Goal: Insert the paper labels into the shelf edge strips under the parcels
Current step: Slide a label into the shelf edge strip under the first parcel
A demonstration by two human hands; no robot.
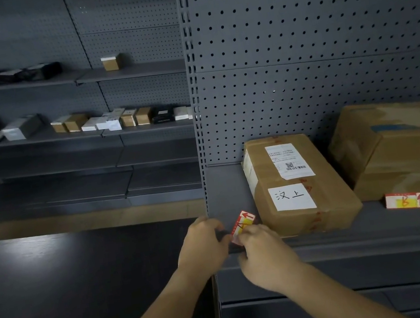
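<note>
In the head view, our left hand (203,245) and right hand (265,257) meet at the near left corner of the grey shelf (228,188). Between them they hold a red, white and yellow paper label (242,225), tilted with its arrow end pointing up and right. It sits just above the shelf edge strip (381,243). The left grip is curled against the label's left edge, and the right grip pinches its lower end, covering that part.

Just right of the label lies a brown parcel (299,194) with a white printed slip and a white handwritten sticker on top. A larger second parcel (405,147) rests farther right, apart from the first. A second label (404,201) marked B stands at the shelf's front below it. Behind is a perforated back panel (320,31). Far to the left, other shelves carry small boxes (114,120).
</note>
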